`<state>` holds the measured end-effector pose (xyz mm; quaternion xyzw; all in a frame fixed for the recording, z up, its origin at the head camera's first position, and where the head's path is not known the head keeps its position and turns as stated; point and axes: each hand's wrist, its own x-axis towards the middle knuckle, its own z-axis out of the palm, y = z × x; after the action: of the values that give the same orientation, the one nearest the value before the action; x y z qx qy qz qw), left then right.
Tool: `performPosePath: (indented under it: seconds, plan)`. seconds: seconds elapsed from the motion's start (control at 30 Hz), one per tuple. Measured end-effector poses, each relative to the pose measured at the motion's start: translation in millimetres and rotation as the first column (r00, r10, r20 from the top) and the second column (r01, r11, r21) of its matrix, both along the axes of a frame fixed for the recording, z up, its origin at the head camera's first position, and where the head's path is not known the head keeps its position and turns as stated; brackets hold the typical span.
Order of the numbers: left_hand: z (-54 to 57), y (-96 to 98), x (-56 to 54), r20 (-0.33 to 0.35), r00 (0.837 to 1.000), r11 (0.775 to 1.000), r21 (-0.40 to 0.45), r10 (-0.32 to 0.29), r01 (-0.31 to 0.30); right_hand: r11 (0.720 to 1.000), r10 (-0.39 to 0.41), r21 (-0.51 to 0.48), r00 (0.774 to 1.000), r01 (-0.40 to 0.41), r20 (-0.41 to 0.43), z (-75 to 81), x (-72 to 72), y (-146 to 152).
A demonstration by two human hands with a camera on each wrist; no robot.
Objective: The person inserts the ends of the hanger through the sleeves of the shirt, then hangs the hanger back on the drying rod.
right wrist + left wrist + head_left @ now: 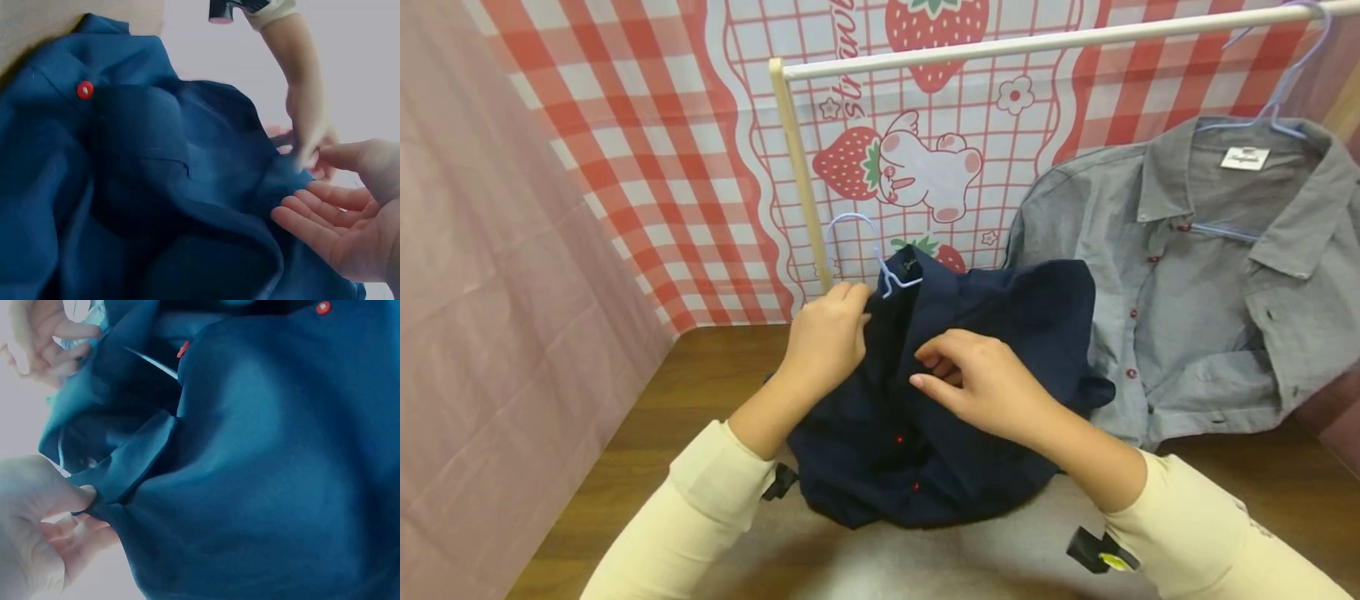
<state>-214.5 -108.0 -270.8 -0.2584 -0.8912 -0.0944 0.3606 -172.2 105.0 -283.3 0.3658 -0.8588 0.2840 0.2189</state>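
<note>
A navy shirt [1015, 308] with red buttons hangs loosely in front of me, a light purple wire hanger [887, 275] poking out at its collar. With thumb and fingers my left hand [827, 337] pinches the shirt's edge beside the hanger; the left wrist view shows the fabric [112, 481] caught between the thumb and fingers. My right hand [985, 383] hovers over the shirt front, its fingers loosely bent and nothing between them. Seen from the right wrist, those fingers [312, 222] are relaxed and lie close to the cloth near the left hand.
On the right, a grey shirt [1075, 217] hangs by a purple hanger [1277, 100] from a pale rack bar [1037, 46]. The rack's wooden post [801, 167] stands behind my left hand. A strawberry-print cloth [647, 167] backs the brown wooden table [700, 375].
</note>
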Motion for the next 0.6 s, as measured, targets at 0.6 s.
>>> performPosePath:
  seconds: [0.6]
  plan:
    - [-4.1, -25.4, -3.3, -0.060, 0.995, 0.987, 0.138, -0.076, 0.084, 0.958, -0.278, -0.199, 0.839, 0.206, -0.468, 24.6, -25.4, 120]
